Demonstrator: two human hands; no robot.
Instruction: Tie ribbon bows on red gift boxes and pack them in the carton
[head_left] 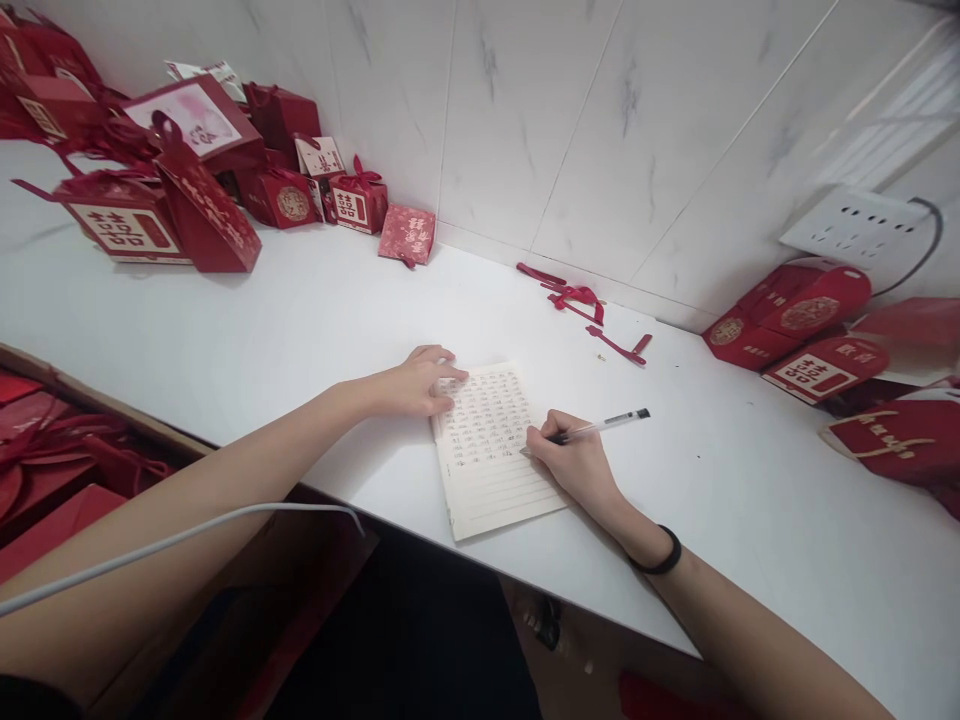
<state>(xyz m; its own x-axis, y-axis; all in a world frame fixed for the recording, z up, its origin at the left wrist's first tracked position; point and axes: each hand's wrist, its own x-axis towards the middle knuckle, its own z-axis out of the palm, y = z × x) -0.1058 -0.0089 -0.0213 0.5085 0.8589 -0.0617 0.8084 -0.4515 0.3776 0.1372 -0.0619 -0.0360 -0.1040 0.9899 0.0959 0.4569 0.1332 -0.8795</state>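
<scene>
A lined notebook (491, 490) lies on the white table, its upper part filled with rows of handwriting and its lower lines blank. My right hand (574, 460) rests over the notebook's right edge, fingers closed round a pen (611, 420) with a clear barrel and black end. The pen's tip points at the page near the last written row. At the notebook's upper left, my left hand (420, 382) lies with fingers apart, fingertips on the page edge. A black band (666, 552) circles my right wrist.
Red gift boxes (127, 225) crowd the table's far left, and more red boxes (795, 310) stand at the right below a power strip (859, 228). Red ribbons (574, 297) lie by the marble-patterned wall. A white cable (187, 535) crosses my left forearm.
</scene>
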